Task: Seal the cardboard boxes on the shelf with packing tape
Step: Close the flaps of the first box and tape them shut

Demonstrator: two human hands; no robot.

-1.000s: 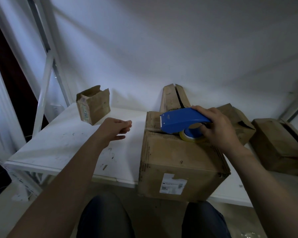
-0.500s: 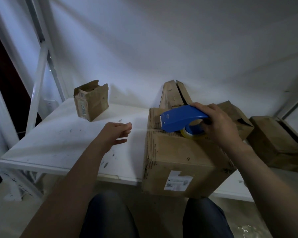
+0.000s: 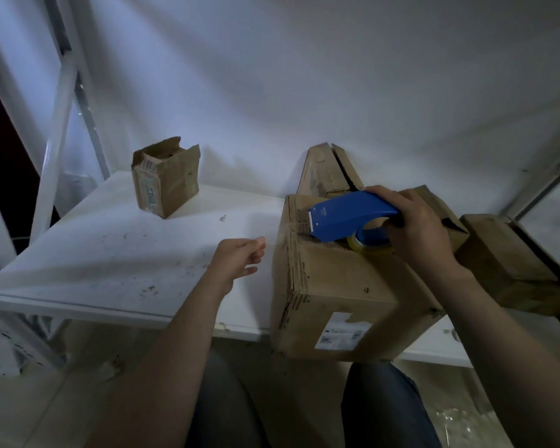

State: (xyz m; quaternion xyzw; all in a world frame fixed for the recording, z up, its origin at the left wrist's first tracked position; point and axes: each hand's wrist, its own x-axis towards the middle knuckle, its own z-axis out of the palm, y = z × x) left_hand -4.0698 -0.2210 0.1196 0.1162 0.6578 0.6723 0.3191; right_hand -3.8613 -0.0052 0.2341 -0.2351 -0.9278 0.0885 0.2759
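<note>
You hold the tape dispenser (image 3: 346, 218) on top of the large cardboard box (image 3: 337, 286).
Your right hand (image 3: 414, 227) has its grip curled round the blue dispenser, whose toothed edge points left across the box top. The box stands on the white shelf (image 3: 94, 253), overhanging its near edge. Your left hand (image 3: 236, 260) hovers just left of the box, grip released, fingers loosely curled on nothing. A small open box (image 3: 165, 179) stands far left.

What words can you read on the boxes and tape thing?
The white label on the big box: too small to read.
The print on the small box: too blurred.
The small mark on the blue tape dispenser: too small.
Nothing can be quoted.
</note>
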